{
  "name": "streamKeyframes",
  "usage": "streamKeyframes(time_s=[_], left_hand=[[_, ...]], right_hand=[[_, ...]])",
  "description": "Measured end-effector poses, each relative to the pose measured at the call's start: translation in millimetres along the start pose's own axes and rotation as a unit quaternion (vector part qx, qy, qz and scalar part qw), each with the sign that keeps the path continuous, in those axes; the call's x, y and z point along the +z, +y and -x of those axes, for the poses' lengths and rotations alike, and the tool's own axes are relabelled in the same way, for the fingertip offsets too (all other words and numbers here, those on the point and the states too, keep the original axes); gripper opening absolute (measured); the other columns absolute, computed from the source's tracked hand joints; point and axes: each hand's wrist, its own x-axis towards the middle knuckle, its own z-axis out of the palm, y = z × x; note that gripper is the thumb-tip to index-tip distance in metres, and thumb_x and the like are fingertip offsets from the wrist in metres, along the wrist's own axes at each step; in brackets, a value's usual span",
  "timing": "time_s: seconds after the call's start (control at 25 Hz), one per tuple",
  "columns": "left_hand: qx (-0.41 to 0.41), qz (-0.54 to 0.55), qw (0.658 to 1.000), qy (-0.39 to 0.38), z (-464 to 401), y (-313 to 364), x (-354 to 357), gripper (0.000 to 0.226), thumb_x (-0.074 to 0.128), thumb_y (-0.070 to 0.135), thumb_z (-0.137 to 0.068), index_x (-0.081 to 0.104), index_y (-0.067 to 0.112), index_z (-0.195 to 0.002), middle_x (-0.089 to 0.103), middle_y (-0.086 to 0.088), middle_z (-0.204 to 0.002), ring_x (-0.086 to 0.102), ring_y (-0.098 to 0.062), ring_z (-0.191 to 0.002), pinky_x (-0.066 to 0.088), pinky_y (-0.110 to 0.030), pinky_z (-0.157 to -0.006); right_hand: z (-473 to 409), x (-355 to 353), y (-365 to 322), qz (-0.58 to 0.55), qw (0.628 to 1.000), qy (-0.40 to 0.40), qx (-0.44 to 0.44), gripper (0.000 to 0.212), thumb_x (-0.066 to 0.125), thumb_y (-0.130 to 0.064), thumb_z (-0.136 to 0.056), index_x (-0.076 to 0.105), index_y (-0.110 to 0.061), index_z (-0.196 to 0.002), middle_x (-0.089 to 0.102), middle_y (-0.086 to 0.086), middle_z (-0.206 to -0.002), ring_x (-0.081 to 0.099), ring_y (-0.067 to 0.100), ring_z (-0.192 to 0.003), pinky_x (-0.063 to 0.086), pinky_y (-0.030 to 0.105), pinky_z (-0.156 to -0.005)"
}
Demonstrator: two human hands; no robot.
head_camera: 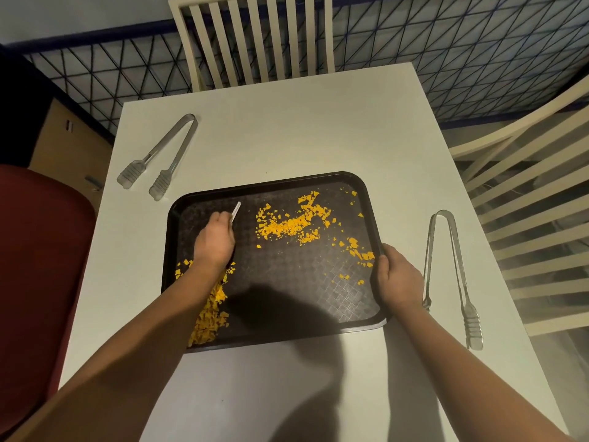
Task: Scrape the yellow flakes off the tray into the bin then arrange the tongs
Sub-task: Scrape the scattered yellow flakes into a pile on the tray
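Note:
A dark brown tray (pixel 271 186) lies on the white table (pixel 302 122). Yellow flakes (pixel 287 224) are scattered over its far middle and right side, and a thicker pile (pixel 208 317) lies at its near left, partly under my left forearm. My left hand (pixel 213 240) hovers over the tray's left part and grips a thin white scraper (pixel 235 212) that sticks out toward the far side. My right hand (pixel 398 279) grips the tray's right rim. One pair of clear tongs (pixel 159 154) lies at the table's far left, another pair (pixel 452 275) to the right of the tray.
A dark red bin (pixel 38 282) stands beside the table's left edge. A white slatted chair (pixel 255 36) stands behind the table and another (pixel 526 218) on the right. A cardboard box (pixel 63 145) sits on the floor at the left.

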Motion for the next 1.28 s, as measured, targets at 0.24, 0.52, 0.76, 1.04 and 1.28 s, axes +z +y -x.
streamKeyframes(time_s=[0.24,0.52,0.76,1.04,1.28], left_hand=[[0.06,0.091,0.993,-0.048,3.3,46.0,11.2,0.022,0.043,0.012,-0.095,0.058,0.003,-0.108,0.056,-0.018,-0.105,0.058,-0.038,-0.094,0.047,-0.045,-0.083],[0.1,-0.032,0.994,-0.02,12.8,55.1,10.2,0.02,0.039,0.012,-0.097,0.05,0.005,-0.113,0.051,-0.015,-0.105,0.061,-0.037,-0.082,0.041,-0.039,-0.064],[0.006,0.031,0.999,-0.004,-17.2,21.8,5.1,0.025,0.041,0.012,-0.095,0.055,0.004,-0.114,0.052,-0.018,-0.113,0.057,-0.04,-0.095,0.045,-0.046,-0.08],[0.22,-0.006,0.972,-0.089,-4.8,24.3,10.3,0.022,0.047,0.017,-0.095,0.059,0.009,-0.111,0.056,-0.014,-0.101,0.06,-0.037,-0.087,0.047,-0.042,-0.073],[0.223,-0.023,0.973,-0.048,-4.7,14.2,1.2,0.023,0.047,0.014,-0.093,0.056,0.014,-0.115,0.057,-0.012,-0.106,0.06,-0.036,-0.088,0.048,-0.043,-0.071]], right_hand=[[0.8,-0.8,-0.2,-0.001,1.0,0.004,-0.003,0.046,0.023,-0.036,-0.085,0.056,-0.023,-0.115,0.067,0.004,-0.09,0.06,0.033,-0.08,0.033,0.028,-0.063],[1.0,-1.3,-0.9,-0.004,1.0,0.001,-0.009,0.043,0.023,-0.035,-0.085,0.056,-0.023,-0.11,0.066,0.005,-0.086,0.06,0.035,-0.078,0.035,0.029,-0.063],[0.6,-0.4,0.0,-0.003,1.0,0.006,-0.013,0.044,0.023,-0.036,-0.086,0.055,-0.024,-0.113,0.067,0.003,-0.089,0.06,0.033,-0.079,0.035,0.029,-0.063],[0.8,-0.2,0.8,-0.006,1.0,0.013,-0.016,0.041,0.024,-0.035,-0.086,0.056,-0.023,-0.109,0.067,0.005,-0.087,0.059,0.034,-0.077,0.034,0.029,-0.063],[0.8,0.9,0.1,0.0,1.0,0.015,-0.02,0.042,0.025,-0.035,-0.087,0.055,-0.023,-0.112,0.068,0.005,-0.092,0.06,0.034,-0.08,0.035,0.028,-0.064]])
